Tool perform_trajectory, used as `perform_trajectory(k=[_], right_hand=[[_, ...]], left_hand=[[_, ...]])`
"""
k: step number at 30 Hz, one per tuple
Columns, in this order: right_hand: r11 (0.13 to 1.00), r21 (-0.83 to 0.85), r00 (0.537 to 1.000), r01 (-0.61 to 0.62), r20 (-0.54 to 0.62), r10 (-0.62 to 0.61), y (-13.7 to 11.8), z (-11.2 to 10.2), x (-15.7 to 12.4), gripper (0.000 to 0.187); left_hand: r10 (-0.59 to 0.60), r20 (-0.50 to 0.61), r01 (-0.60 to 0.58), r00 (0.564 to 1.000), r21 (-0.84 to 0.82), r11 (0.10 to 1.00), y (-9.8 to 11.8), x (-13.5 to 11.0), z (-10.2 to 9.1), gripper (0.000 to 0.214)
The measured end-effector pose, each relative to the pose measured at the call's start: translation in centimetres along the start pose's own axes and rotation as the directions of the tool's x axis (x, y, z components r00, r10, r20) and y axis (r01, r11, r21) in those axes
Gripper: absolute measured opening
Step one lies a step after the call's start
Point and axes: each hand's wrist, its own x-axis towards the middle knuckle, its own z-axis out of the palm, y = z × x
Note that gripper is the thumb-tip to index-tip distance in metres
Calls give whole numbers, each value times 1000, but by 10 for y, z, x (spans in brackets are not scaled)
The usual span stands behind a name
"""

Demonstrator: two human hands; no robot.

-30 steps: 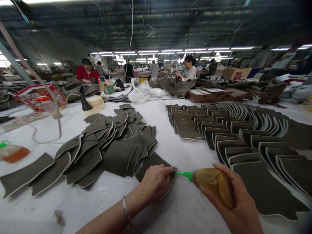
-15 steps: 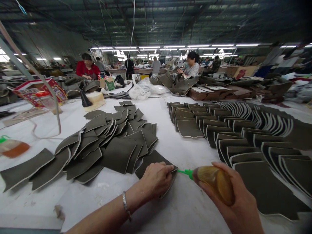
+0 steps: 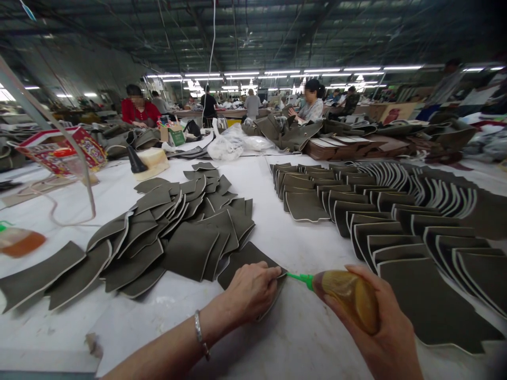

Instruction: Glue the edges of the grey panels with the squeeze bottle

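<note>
My left hand (image 3: 253, 290) grips a dark olive leather piece (image 3: 242, 259) near its right corner, fingers closed on its edge. In my right hand (image 3: 386, 322) is a squeeze bottle of amber glue (image 3: 346, 295), tilted sideways. Its green nozzle (image 3: 301, 278) points left, the tip at the corner of the leather piece by my left fingertips. A loose heap of similar leather pieces (image 3: 192, 248) lies to the left. Overlapping rows of leather pieces (image 3: 428, 290) with pale edges fan out on the right.
Another bottle with orange liquid (image 3: 19, 241) lies at the left edge. A metal pole (image 3: 79, 150), a red patterned box (image 3: 35, 150) and a pale block-shaped container (image 3: 150, 162) stand behind it. Plastic bags (image 3: 229, 143) and stacked brown leather (image 3: 344, 150) line the back. Several people work beyond.
The view has shifted very slightly. Both hands keep nearly the same pose, with the nozzle tip still at the leather's corner.
</note>
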Motion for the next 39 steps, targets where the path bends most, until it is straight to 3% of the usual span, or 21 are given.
perform_trajectory(k=[4, 10, 14, 20, 25, 32, 39], right_hand=[[1000, 7, 999, 15, 29, -16, 5, 0, -2, 45], [998, -32, 999, 46, -21, -47, 15, 0, -3, 46], [999, 17, 998, 52, 30, -52, 18, 0, -3, 42], [984, 118, 990, -137, -19, 141, 18, 0, -2, 45], [993, 94, 998, -64, 34, 61, 24, 1, -6, 44], [989, 118, 996, -89, 17, 87, 20, -1, -4, 44], [931, 252, 960, -265, 161, 229, 17, 0, -16, 42]], left_hand=[[-1, 11, 1, 1000, 12, 1000, 1, 0, 0, 32], [9, 14, -9, 1000, 28, 1000, 2, -1, -1, 33], [12, 0, -12, 1000, 23, 1000, 0, -2, 1, 31], [21, -6, -21, 1000, 18, 1000, 0, -3, 4, 34], [16, 0, -16, 1000, 42, 999, 2, -5, 1, 30], [25, 16, -26, 1000, 57, 998, 4, -8, -2, 32], [23, 38, -25, 999, 52, 998, 2, -8, -6, 34]])
